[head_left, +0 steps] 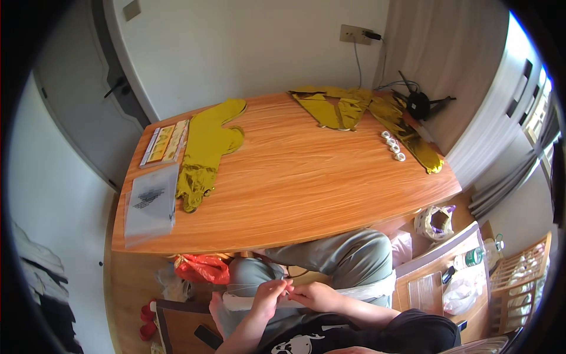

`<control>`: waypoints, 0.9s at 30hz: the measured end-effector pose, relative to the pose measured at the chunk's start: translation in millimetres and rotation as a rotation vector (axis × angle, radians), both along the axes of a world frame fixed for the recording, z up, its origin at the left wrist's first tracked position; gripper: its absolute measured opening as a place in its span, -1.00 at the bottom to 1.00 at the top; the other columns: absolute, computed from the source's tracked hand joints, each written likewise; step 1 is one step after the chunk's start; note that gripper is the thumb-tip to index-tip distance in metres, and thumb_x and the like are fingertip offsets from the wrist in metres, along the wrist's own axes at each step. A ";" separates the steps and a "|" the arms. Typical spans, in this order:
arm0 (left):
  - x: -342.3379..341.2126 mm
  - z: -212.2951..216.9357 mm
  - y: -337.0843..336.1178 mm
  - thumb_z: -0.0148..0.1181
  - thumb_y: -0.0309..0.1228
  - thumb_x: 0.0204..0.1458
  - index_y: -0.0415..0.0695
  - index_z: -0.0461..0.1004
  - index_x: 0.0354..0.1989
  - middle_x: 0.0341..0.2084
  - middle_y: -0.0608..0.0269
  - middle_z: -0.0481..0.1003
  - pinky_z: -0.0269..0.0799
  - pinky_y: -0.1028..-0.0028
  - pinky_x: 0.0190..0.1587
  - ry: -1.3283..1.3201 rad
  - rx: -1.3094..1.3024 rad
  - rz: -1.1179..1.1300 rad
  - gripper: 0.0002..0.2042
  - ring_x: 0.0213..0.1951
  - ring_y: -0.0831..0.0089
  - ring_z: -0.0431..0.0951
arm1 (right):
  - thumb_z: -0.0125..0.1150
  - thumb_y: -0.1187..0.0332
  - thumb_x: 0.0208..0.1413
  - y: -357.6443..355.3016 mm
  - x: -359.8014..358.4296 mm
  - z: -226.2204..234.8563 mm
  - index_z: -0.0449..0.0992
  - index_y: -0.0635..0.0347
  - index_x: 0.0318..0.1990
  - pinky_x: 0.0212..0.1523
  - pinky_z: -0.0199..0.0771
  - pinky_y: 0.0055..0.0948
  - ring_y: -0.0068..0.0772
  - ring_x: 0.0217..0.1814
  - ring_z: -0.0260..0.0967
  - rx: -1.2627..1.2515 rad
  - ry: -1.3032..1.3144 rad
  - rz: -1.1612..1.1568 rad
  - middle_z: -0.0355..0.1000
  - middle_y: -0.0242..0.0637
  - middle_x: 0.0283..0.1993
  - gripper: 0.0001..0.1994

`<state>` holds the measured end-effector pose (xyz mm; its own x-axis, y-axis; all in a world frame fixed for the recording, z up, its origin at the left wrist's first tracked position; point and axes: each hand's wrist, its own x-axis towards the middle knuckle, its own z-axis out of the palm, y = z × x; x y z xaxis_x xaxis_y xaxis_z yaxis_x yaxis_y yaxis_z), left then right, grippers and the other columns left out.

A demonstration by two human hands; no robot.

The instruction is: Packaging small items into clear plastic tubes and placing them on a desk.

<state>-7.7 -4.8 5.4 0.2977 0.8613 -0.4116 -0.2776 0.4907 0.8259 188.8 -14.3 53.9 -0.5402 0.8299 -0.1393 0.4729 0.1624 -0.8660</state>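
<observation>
Over my lap, my left hand (pixel 268 299) and my right hand (pixel 320 295) meet at the fingertips, both closed in a pinch. What they pinch is too small to make out; a faint, thin, pale line runs leftward from the fingers. Beneath the hands, a white strip of material (pixel 377 288) lies across my thighs. On the table (pixel 283 189) beyond, a flat gold foil balloon (pixel 203 138) stretches along the left side. More crumpled gold foil (pixel 333 109) lies at the back and down the right side. Several small white rolls (pixel 393 146) sit in a row there.
A clear plastic sleeve (pixel 152 197) and a printed packet (pixel 165 143) lie at the table's left edge. A black router (pixel 418 105) stands at the back right corner. Below are a red bag (pixel 202 269), a phone (pixel 208 337), a basket (pixel 434 223) and a bottle (pixel 470 258).
</observation>
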 end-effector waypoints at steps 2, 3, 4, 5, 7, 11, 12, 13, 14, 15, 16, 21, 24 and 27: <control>-4.7 0.4 -4.9 0.16 -0.34 0.15 -0.24 0.58 -0.25 -0.34 0.28 0.58 0.32 0.62 -0.28 -0.129 0.021 -0.108 -0.80 -0.29 0.58 0.51 | 0.02 0.19 0.22 6.0 3.9 0.1 0.51 0.07 -0.17 -0.22 0.44 -0.28 -0.03 -0.27 0.46 -0.102 0.000 -0.069 0.48 -0.06 -0.33 -0.78; -0.9 4.3 -4.1 0.16 -0.37 0.14 -0.24 0.57 -0.37 -0.51 0.34 0.55 0.32 0.59 -0.36 -0.067 0.030 -0.113 -0.81 -0.41 0.58 0.49 | 0.00 0.24 0.25 9.0 9.1 -15.7 0.50 0.16 -0.15 -0.11 0.41 -0.40 -0.26 -0.21 0.46 -0.178 0.119 -0.082 0.50 -0.17 -0.27 -0.78; 1.7 5.6 -4.4 0.16 -0.37 0.14 -0.24 0.57 -0.37 -0.51 0.34 0.55 0.32 0.59 -0.36 -0.072 0.030 -0.146 -0.81 -0.41 0.58 0.49 | 0.00 0.24 0.25 6.0 8.3 -20.0 0.50 0.16 -0.15 -0.11 0.41 -0.40 -0.26 -0.21 0.46 -0.175 0.118 -0.116 0.50 -0.17 -0.27 -0.78; 4.3 6.3 -3.9 0.16 -0.38 0.13 -0.25 0.55 -0.42 -0.58 0.33 0.52 0.33 0.56 -0.40 0.181 0.186 -0.125 -0.81 -0.47 0.57 0.48 | 0.00 0.27 0.27 4.2 4.1 -22.9 0.50 0.20 -0.15 -0.06 0.37 -0.43 -0.36 -0.16 0.43 -0.363 0.329 -0.186 0.49 -0.24 -0.23 -0.78; 14.2 15.4 3.9 0.15 -0.40 0.09 -0.27 0.53 -0.51 -0.71 0.26 0.45 0.34 0.46 -0.50 0.607 0.530 -0.077 -0.79 -0.61 0.52 0.43 | -0.02 0.33 0.30 2.1 2.4 -15.7 0.50 0.26 -0.15 0.02 0.31 -0.48 -0.56 -0.06 0.34 -0.457 0.574 -0.225 0.46 -0.41 -0.18 -0.79; 20.9 17.8 4.0 -0.09 -0.22 0.19 -0.24 0.53 -0.28 -0.48 0.18 0.53 0.32 0.50 -0.37 0.513 0.664 0.062 -0.66 -0.50 0.54 0.38 | -0.02 0.27 0.29 -10.8 -9.8 -36.3 0.49 0.23 -0.20 -0.17 0.33 -0.48 -0.56 -0.24 0.32 -0.294 0.416 -0.089 0.43 -0.42 -0.32 -0.77; 21.0 14.9 4.4 -0.18 -0.08 0.23 -0.26 0.51 -0.18 -0.42 0.20 0.53 0.26 0.55 -0.39 0.413 0.597 0.074 -0.54 -0.52 0.61 0.29 | -0.03 0.25 0.29 -8.9 -12.7 -44.2 0.48 0.22 -0.23 -0.26 0.33 -0.52 -0.60 -0.32 0.31 -0.305 0.401 -0.092 0.42 -0.42 -0.34 -0.77; 11.4 -1.4 3.7 -0.24 -0.01 0.23 -0.28 0.46 -0.05 -0.41 0.26 0.50 0.21 0.58 -0.38 0.186 0.342 0.129 -0.46 -0.53 0.64 0.22 | -0.03 0.25 0.29 -5.4 -15.0 -46.1 0.48 0.22 -0.23 -0.26 0.33 -0.52 -0.60 -0.32 0.31 -0.288 0.404 -0.157 0.42 -0.42 -0.34 -0.77; -0.5 -14.6 3.4 -0.22 0.01 0.23 -0.29 0.46 -0.06 -0.46 0.29 0.46 0.23 0.54 -0.39 -0.080 0.211 0.157 -0.45 -0.54 0.61 0.23 | -0.05 0.25 0.30 -3.3 -16.0 -46.0 0.46 0.20 -0.25 -0.36 0.28 -0.56 -0.65 -0.39 0.27 -0.434 0.544 -0.174 0.40 -0.44 -0.38 -0.76; 3.3 -12.4 7.8 -0.22 0.01 0.23 -0.29 0.46 -0.06 -0.46 0.29 0.46 0.23 0.54 -0.39 -0.090 0.207 0.104 -0.45 -0.54 0.61 0.23 | -0.08 0.24 0.31 -1.4 -16.8 -44.9 0.45 0.18 -0.28 -0.46 0.23 -0.60 -0.71 -0.47 0.23 -0.575 0.693 -0.183 0.38 -0.46 -0.42 -0.76; 6.4 -8.2 11.1 -0.23 0.03 0.23 -0.27 0.40 0.00 -0.43 0.29 0.46 0.22 0.54 -0.34 -0.050 0.213 0.028 -0.45 -0.49 0.59 0.24 | -0.08 0.24 0.31 1.3 -14.6 -40.4 0.45 0.18 -0.28 -0.46 0.23 -0.60 -0.71 -0.47 0.23 -0.560 0.704 -0.229 0.38 -0.46 -0.42 -0.76; 3.4 24.0 12.7 -0.27 0.13 0.23 -0.14 0.12 0.31 -0.24 0.26 0.42 0.18 0.51 -0.11 0.177 0.269 -0.262 -0.34 -0.26 0.51 0.33 | -0.11 0.22 0.32 -5.6 -5.9 -30.4 0.42 0.17 -0.32 -0.57 0.17 -0.62 -0.72 -0.59 0.18 -0.434 0.813 -0.203 0.25 -0.54 -0.55 -0.73; -6.6 -42.9 8.4 -0.27 -0.07 0.28 -0.17 0.42 0.13 -0.39 0.23 0.47 0.30 0.48 -0.26 -0.364 0.044 -0.012 -0.50 -0.37 0.44 0.41 | -0.11 0.23 0.32 -5.6 -2.5 -38.1 0.40 0.19 -0.34 -0.55 0.19 -0.62 -0.69 -0.59 0.20 -0.592 0.711 -0.180 0.26 -0.52 -0.54 -0.73; -49.3 -98.5 19.0 -0.29 -0.04 0.28 -0.24 0.45 0.01 -0.32 0.19 0.47 0.31 0.44 -0.24 0.151 0.285 -0.278 -0.48 -0.33 0.41 0.42 | -0.09 0.22 0.31 -4.3 -15.5 -28.2 0.40 0.19 -0.35 -0.54 0.21 -0.60 -0.67 -0.58 0.21 -0.480 0.961 -0.217 0.26 -0.50 -0.54 -0.73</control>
<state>-57.0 14.2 -93.1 0.4895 0.8423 -0.2257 -0.0326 0.2764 0.9605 173.3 -18.5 25.7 -0.4458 0.8922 -0.0723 -0.4560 -0.2958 -0.8394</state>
